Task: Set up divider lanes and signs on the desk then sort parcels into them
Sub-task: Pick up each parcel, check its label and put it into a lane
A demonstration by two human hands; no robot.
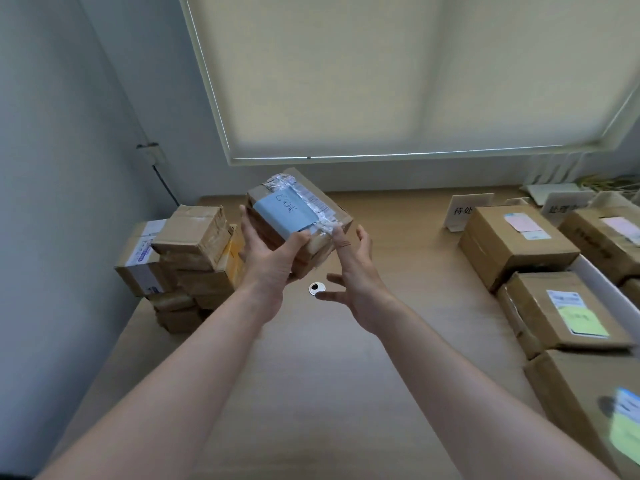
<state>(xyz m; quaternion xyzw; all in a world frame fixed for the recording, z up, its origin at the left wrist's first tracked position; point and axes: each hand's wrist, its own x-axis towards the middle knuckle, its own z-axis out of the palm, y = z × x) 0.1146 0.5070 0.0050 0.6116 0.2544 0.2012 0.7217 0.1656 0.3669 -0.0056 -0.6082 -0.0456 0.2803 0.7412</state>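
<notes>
My left hand (268, 256) holds a small cardboard parcel (320, 207) up above the desk, thumb curled over its near edge. The parcel carries a blue handwritten note (287, 213) and clear tape. My right hand (356, 275) is beside the parcel with fingers spread, and its index fingertip touches the parcel's right corner. At the right, sorted parcels (516, 240) lie in lanes behind two white sign cards (465, 211), parted by a white divider strip (602, 284).
A stack of unsorted cardboard parcels (188, 258) stands at the desk's left edge. A round cable grommet (317, 288) sits in the wooden desk (329, 375) under my hands. A closed window blind fills the back wall. Cables lie at the far right corner.
</notes>
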